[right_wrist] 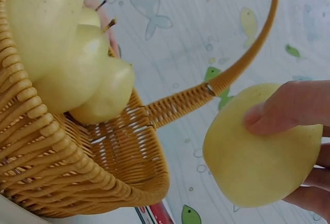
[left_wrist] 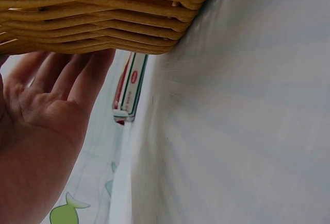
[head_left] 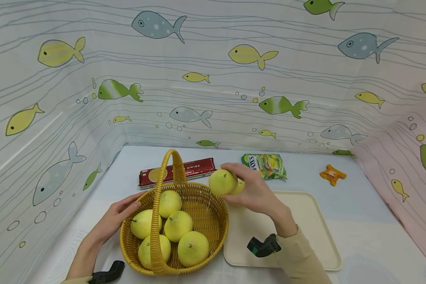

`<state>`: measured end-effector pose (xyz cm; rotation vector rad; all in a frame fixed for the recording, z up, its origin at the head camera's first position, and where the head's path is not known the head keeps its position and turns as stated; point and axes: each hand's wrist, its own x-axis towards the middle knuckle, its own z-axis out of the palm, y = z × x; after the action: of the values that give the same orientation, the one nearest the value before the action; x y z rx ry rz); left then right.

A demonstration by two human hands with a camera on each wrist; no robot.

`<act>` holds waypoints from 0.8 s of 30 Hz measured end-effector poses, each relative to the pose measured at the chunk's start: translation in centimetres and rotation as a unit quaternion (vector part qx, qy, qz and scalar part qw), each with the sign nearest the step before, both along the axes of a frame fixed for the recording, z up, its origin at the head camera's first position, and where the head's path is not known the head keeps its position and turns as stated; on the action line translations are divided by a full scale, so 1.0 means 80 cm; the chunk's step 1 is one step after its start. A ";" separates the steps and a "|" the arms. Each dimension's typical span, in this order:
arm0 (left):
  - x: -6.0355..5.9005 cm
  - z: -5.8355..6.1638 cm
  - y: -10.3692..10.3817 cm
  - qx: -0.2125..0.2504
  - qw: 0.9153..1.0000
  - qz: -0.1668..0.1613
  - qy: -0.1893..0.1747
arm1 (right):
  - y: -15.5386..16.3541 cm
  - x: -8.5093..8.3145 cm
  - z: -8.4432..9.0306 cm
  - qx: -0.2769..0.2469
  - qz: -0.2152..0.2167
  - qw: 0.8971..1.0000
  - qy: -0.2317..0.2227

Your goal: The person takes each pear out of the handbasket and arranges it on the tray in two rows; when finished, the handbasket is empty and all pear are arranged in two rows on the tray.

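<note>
My right hand (head_left: 250, 187) holds a yellow-green pear (head_left: 221, 182) above the right rim of a wicker basket (head_left: 198, 207), thumb on its near side in the right wrist view. Part of another yellow-green round fruit (head_left: 238, 187) shows just behind that pear, mostly hidden by the fingers. At the basket's left rim my left hand (head_left: 115, 219) grips the edge, its thumb over the rim and its fingers along the outer wall. Several pears (head_left: 178, 226) lie inside, mostly on the left and near side, under the tall arched handle (head_left: 156, 221). Bare weave shows at the right.
A cream tray (head_left: 305, 221) lies right of the basket, partly under the right forearm. Behind the basket is a red biscuit packet (head_left: 198, 167). A green Fox's bag (head_left: 266, 165) and a small orange packet (head_left: 332, 174) lie farther back. Fish-patterned sheeting (head_left: 220, 90) encloses the table.
</note>
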<state>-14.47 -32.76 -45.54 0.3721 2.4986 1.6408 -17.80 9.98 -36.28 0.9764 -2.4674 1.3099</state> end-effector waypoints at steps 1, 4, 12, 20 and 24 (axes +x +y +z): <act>-0.001 -0.001 0.000 0.000 1.000 -0.001 -0.002 | 0.002 -0.001 0.000 -0.003 -0.001 1.000 0.002; -0.003 -0.002 0.000 -0.001 1.000 -0.003 -0.005 | 0.008 -0.001 0.001 -0.015 -0.005 1.000 0.004; -0.004 -0.001 -0.004 0.003 1.000 -0.006 -0.005 | 0.035 -0.003 -0.001 -0.009 -0.011 1.000 -0.015; -0.003 -0.001 -0.004 0.004 1.000 -0.006 -0.017 | 0.076 -0.005 -0.010 -0.003 -0.040 0.998 -0.038; -0.003 -0.002 -0.004 0.003 1.000 -0.001 -0.018 | 0.092 -0.003 -0.016 -0.005 -0.054 0.998 -0.042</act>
<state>-14.68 -33.04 -45.72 0.3417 2.4666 1.6399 -18.05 17.33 -37.56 0.7881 -2.5332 1.3539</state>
